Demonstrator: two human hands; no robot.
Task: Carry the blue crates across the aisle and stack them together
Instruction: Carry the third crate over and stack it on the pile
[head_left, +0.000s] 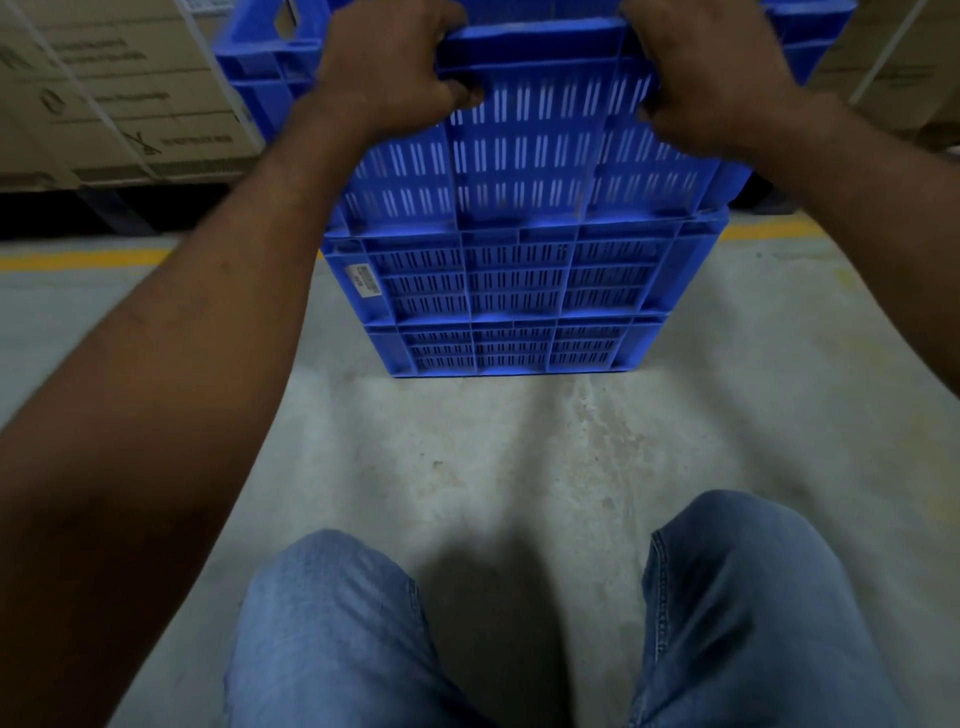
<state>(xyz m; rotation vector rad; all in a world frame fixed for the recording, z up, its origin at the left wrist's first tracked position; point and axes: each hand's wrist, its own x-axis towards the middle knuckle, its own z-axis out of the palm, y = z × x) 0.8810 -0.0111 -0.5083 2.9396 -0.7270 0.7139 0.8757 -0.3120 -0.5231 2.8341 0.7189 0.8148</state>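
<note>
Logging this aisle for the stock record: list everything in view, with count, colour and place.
top crate: one, blue, held at its near rim, on the stack
lower crates: two showing, blue, stacked on the floor
label: one, white, left end of the middle crate
cardboard boxes: several, brown, strapped, both sides behind the crates
floor: grey concrete
floor line: yellow, crosses behind the stack
left hand: gripping the top rim
right hand: gripping the top rim
legs: two, blue jeans, bottom

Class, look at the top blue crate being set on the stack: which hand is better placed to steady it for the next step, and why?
Neither alone. The left hand and right hand grip the top crate rim symmetrically, so both should lower it onto the stack together.
</note>
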